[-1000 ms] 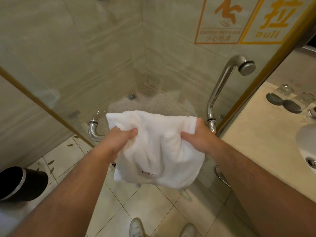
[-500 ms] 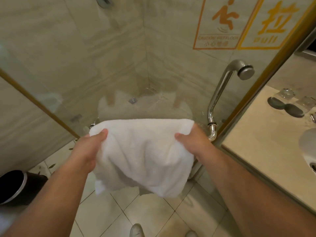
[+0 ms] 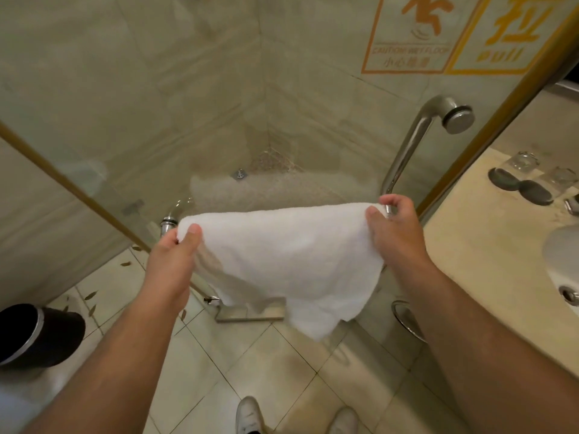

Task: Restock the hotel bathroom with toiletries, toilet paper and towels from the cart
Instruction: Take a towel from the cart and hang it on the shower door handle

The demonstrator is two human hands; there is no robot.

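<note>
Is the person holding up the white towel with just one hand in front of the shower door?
Not quite. Both hands hold it: the left hand and the right hand each pinch a top corner of the white towel in front of the shower door. The head view shows it.

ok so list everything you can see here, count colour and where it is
towel: 1, white, stretched between both hands
door handle: 1, chrome, on the shower door, right of the towel
stickers: 2, orange and yellow, top right of the shower door
drain: 1, metal, shower floor
glasses: 2, clear, countertop, far right
coasters: 2, dark, beside the glasses
sink: 1, white, right edge
bin: 1, black, floor, lower left
shoes: 2, white, bottom centre
left hand: 1, pinches the towel's left corner
right hand: 1, pinches its right corner
</note>
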